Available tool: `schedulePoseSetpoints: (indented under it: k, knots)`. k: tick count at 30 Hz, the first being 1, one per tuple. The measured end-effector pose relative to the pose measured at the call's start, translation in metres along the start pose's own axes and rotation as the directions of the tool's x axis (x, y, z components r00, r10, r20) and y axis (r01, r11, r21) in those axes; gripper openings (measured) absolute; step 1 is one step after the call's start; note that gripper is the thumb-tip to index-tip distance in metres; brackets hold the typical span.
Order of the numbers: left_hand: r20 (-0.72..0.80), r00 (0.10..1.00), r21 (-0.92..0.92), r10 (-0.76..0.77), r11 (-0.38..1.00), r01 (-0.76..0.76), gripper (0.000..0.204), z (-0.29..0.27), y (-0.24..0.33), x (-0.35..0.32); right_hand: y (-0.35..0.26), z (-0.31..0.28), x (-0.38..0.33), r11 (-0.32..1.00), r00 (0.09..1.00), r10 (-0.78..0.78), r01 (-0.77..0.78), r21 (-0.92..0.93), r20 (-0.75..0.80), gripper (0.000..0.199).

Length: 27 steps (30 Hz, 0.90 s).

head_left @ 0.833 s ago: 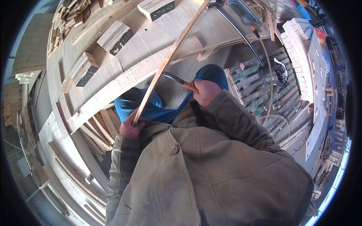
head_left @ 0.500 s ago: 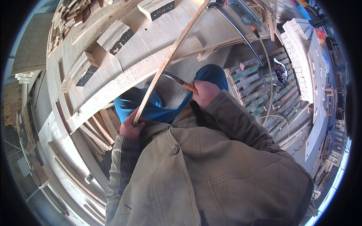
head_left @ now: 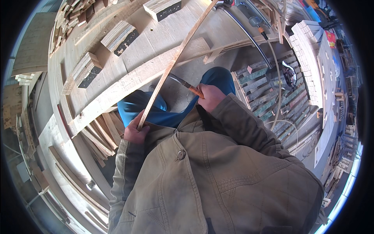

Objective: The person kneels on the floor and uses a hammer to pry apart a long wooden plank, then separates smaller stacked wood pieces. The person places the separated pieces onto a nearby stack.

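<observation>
A long, thin wooden strip (head_left: 171,64) slants from my lap up over the workbench's near edge. Its lower end is gripped in my left hand (head_left: 135,132), fingers closed round it. My right hand (head_left: 210,96) is wrapped round the orange-brown handle of a tool (head_left: 194,91) with a narrow metal blade. That blade points up and left towards the strip; its tip ends close to the strip's edge, and whether they touch I cannot tell. Both hands are low, just in front of my jacket and above my blue trouser legs.
The wooden workbench (head_left: 156,41) carries several layered blocks with black ends (head_left: 119,38). A curved metal tube (head_left: 249,34) and a hose (head_left: 279,74) lie to the right. A slatted pallet (head_left: 269,91) stands beyond my right arm. Loose wooden strips (head_left: 99,138) are stacked by my left forearm.
</observation>
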State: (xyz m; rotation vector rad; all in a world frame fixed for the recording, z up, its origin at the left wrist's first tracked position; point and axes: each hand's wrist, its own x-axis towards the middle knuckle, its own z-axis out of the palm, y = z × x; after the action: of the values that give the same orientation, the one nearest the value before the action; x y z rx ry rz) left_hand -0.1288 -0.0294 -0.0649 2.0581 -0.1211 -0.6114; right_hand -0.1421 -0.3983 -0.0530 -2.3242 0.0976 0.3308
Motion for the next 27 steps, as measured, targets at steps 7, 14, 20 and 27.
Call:
schedulePoseSetpoints:
  k: [7,14,20,27]
  knots:
    - [-0.005,1.000,0.045,-0.022,0.999,0.023,0.068,0.001,-0.006,0.001,0.002,0.001,-0.002,1.000,0.999,-0.021,0.021,-0.004,-0.024,0.027]
    - [-0.064,0.995,0.135,0.072,0.989,-0.062,0.067,0.003,-0.010,0.003,0.003,-0.001,-0.005,0.997,1.000,-0.004,0.004,0.076,0.009,0.018]
    - [-0.053,0.997,0.110,0.064,0.992,-0.058,0.068,0.003,-0.012,0.003,0.004,0.002,-0.005,0.995,1.000,-0.005,0.004,0.096,0.010,0.020]
    - [-0.031,0.997,0.119,0.073,0.991,-0.069,0.069,0.000,-0.012,0.004,0.003,0.004,-0.004,0.995,1.000,-0.013,0.013,0.103,0.002,0.021]
